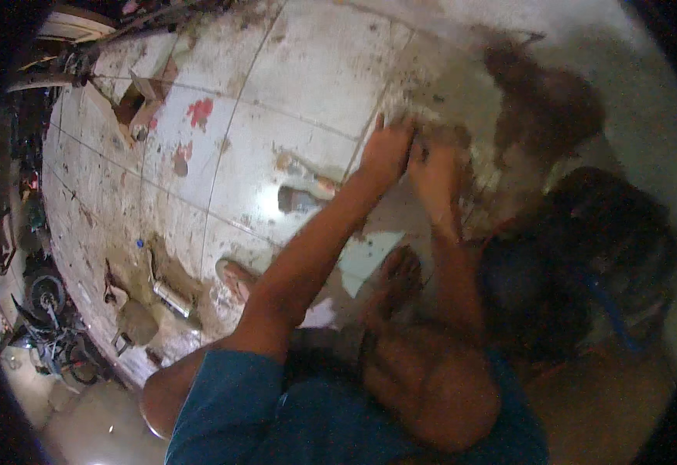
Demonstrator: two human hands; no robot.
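Observation:
I squat over a dirty tiled floor [307,70] with both arms stretched forward. My left hand [389,151] and my right hand [437,167] are close together low over the tiles, with the fingers of both curled in. A small dark thing seems to be between them, too blurred and hidden to name. Left of my left forearm lies what looks like a flat paintbrush [298,200] with dark bristles. Just beyond it lies a second slim tool [300,166], its kind unclear. Their right ends come near my forearm.
A bulky black object [586,248] with a blue strap or hose [613,314] stands close on my right. A dark wet stain [544,101] spreads beyond it. A silver pipe-like part [172,298] lies left of my feet; an open cardboard box [133,105] and a motorcycle [56,325] are farther left.

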